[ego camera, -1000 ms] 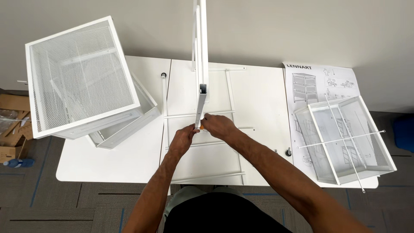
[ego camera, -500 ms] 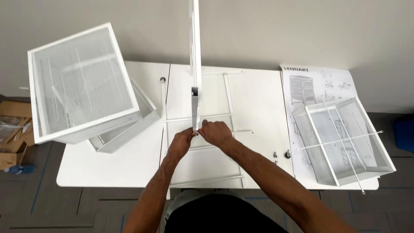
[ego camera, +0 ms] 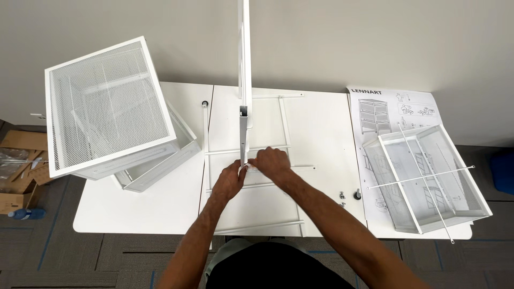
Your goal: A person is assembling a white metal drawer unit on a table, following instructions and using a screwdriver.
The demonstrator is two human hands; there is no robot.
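Both hands meet at the bottom end of a tall white post standing on the frame under them. The left hand and right hand pinch together there, fingers closed on the post. It looks like the joining step; next needs a steady push.

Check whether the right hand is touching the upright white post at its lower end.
Touching. The head view shows the right hand closed against the foot of the upright white post, with the left hand meeting it from the other side, above the white frame.
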